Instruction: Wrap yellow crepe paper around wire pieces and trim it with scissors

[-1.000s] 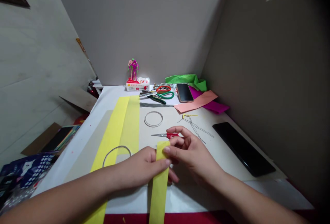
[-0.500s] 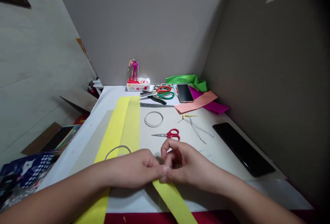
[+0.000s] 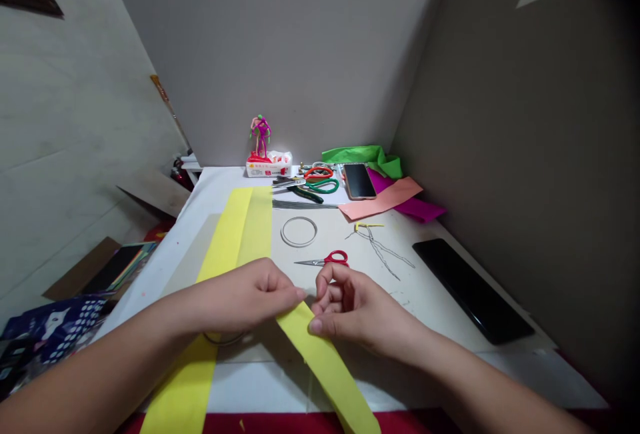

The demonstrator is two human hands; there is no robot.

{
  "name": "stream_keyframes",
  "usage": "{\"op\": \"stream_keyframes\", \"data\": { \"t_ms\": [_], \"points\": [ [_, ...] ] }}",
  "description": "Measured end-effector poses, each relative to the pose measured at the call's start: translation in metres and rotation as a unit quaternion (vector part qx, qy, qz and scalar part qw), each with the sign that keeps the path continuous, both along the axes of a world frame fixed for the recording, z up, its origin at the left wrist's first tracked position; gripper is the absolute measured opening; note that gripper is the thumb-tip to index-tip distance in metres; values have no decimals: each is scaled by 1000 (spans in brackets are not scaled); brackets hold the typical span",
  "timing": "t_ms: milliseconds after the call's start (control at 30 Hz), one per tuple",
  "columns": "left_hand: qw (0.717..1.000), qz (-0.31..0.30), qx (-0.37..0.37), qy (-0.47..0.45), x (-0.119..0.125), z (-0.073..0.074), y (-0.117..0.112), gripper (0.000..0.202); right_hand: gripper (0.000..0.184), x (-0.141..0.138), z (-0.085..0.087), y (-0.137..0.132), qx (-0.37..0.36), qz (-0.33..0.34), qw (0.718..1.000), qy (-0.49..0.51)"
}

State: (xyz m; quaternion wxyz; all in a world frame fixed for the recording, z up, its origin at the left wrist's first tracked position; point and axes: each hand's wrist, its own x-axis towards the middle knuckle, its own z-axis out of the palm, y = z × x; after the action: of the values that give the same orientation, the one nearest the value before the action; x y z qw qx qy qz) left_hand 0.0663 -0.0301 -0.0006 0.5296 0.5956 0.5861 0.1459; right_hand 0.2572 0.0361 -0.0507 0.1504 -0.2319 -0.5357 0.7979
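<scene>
My left hand [image 3: 250,297] pinches the upper end of a narrow yellow paper strip [image 3: 327,367] between thumb and curled fingers. A little to the right, my right hand [image 3: 353,307] grips the same strip by its edge, thumb on top. From there the strip slants down towards the table's front edge. Under my left forearm lies a wide yellow sheet [image 3: 220,241]. Part of a thin wire loop [image 3: 225,339] shows below my left hand. Just beyond my right hand are small red-handled scissors [image 3: 327,259], their lower handle hidden by my fingers.
A wire ring [image 3: 299,231] and a twisted wire piece with a yellow top [image 3: 370,237] lie mid-table. A long black object [image 3: 470,289] rests at right. Further back are green-handled scissors [image 3: 323,185], a phone [image 3: 359,181], coloured sheets [image 3: 383,199] and a pipe-cleaner-like figure [image 3: 261,134].
My left hand has moved up and left, away from the right thumb, so more of the strip's upper end shows. The wire loop now sits lower, below the left hand.
</scene>
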Motion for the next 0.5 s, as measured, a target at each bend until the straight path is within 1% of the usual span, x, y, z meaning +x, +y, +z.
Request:
{"op": "stream_keyframes", "data": {
  "t_ms": [100,167,267,400,500],
  "points": [
    [1000,-24,9,-13,-1,2,0,46,49,-2,1,-2,5,-31,999,8],
    [1000,-19,3,6,-1,4,-1,45,50,-3,1,-3,8,-39,999,12],
    [999,-5,28,38,-3,9,0,45,50,-3,1,-3,8,-40,999,14],
    [996,32,73,31,-14,21,3,42,51,-3,1,-2,2,-46,999,4],
    [994,76,73,-1,-27,29,4,34,51,-4,2,-1,4,-52,999,-4]
  ]
}}
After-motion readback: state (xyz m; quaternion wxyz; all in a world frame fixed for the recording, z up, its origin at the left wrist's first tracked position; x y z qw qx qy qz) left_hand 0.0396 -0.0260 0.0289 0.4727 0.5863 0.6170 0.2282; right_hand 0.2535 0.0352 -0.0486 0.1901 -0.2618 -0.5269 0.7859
